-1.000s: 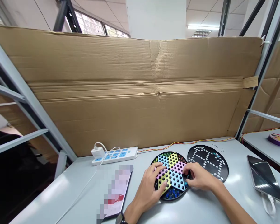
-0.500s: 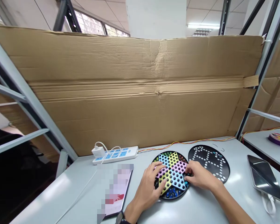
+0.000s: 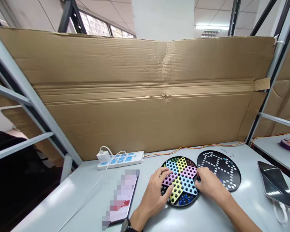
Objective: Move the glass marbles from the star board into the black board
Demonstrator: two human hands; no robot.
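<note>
A round black Chinese checkers board (image 3: 179, 174) lies on the table with a star of yellow, blue and pink points full of holes. Blue marbles (image 3: 185, 199) fill its near compartment, and other compartments hold green and dark red ones. My left hand (image 3: 157, 188) rests over the board's left side, fingers spread apart, with a dark watch (image 3: 126, 225) on its wrist. At the right rim is my right hand (image 3: 209, 182), its thumb and fingers curled together beside a pink point; what lies between the fingertips is hidden.
A round black lid with white dots (image 3: 217, 166) lies right of the board. Further right is a dark phone (image 3: 276, 183) with a white cable. At left lie a partly blurred tablet-like device (image 3: 122, 203) and a white power strip (image 3: 135, 157). A cardboard wall (image 3: 145, 122) stands behind.
My right hand has shifted slightly right and its fingers have drawn closer together at the board's rim. My left hand stays on the board. The view has moved a little.
</note>
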